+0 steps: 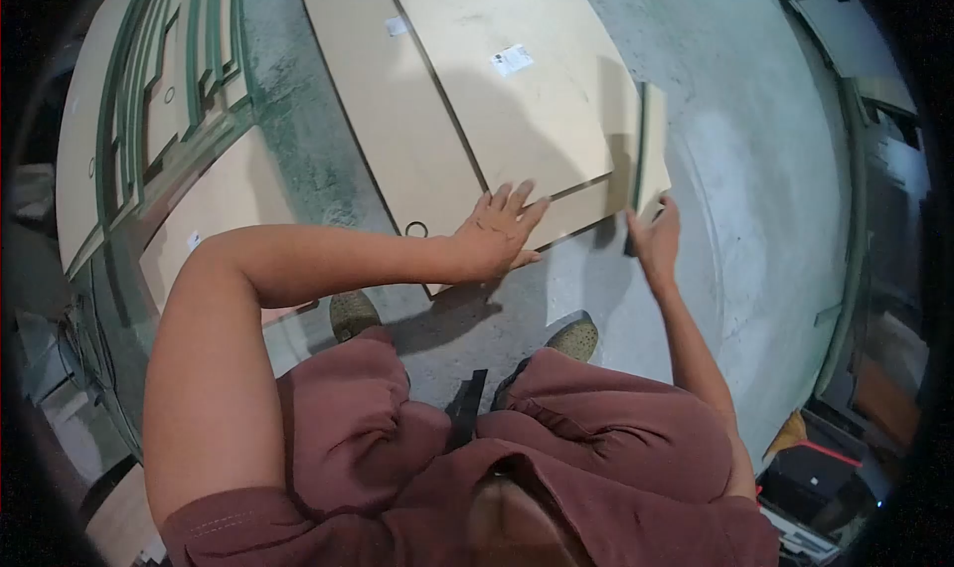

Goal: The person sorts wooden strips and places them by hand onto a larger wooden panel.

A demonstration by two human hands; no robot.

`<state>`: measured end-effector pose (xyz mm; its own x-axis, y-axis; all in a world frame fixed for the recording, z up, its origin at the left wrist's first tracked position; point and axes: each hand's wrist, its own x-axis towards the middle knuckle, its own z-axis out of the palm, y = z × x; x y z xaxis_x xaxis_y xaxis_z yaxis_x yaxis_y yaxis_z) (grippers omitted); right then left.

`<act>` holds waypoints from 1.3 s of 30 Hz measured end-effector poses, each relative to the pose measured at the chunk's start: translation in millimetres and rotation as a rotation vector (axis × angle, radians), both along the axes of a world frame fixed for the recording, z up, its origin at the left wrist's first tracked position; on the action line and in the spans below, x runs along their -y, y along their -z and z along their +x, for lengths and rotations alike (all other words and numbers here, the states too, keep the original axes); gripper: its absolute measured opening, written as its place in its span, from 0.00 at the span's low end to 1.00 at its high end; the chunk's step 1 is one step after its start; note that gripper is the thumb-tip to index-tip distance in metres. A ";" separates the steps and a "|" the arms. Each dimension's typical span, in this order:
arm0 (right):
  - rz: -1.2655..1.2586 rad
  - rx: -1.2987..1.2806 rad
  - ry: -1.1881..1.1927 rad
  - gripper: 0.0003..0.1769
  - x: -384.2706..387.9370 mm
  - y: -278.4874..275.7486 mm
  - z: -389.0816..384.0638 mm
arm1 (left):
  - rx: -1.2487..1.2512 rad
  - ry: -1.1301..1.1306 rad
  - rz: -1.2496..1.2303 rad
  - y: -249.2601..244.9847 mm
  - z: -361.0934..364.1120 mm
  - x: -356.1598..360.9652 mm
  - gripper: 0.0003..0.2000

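Note:
Wide pale wooden panels lie flat on the floor in front of me, a smaller panel [537, 100] resting on top of a larger panel [373, 120]. Over the near edge of the larger one, my left hand [500, 234] is spread with fingers apart, its fingertips by the corner of the upper panel. On the right, my right hand [656, 237] pinches the near end of a narrow wooden board [653, 145] with a dark edge. That board stands tilted beside the panels' right side. White paper labels [512, 60] are stuck on the panels.
At the left, several dark-edged panels [164, 80] lie in an overlapping row. Another flat panel [224, 194] is close to my left elbow. My shoes [573, 338] stand just behind the panels on the concrete floor [755, 169]. Dark equipment [815, 478] sits at the lower right.

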<state>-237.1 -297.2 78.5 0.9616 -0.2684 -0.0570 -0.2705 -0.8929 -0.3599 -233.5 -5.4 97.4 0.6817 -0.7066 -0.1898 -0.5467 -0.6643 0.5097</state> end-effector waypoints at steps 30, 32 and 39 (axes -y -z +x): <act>-0.207 -0.021 -0.733 0.43 -142.7 21.4 0.6 | 0.379 0.049 0.083 62.5 64.1 -75.5 0.36; -0.242 -0.055 -0.710 0.44 -152.2 21.5 25.9 | 0.513 -0.018 0.040 62.9 89.4 -79.9 0.32; -0.245 0.073 -0.750 0.40 -194.7 29.3 116.8 | 0.614 -0.215 0.103 67.7 174.9 -97.5 0.19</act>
<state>-120.4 -102.5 49.2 0.8899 0.4560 -0.0096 0.4515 -0.8838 -0.1229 -58.7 92.0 29.7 0.8113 -0.5420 0.2194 -0.5679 -0.8197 0.0752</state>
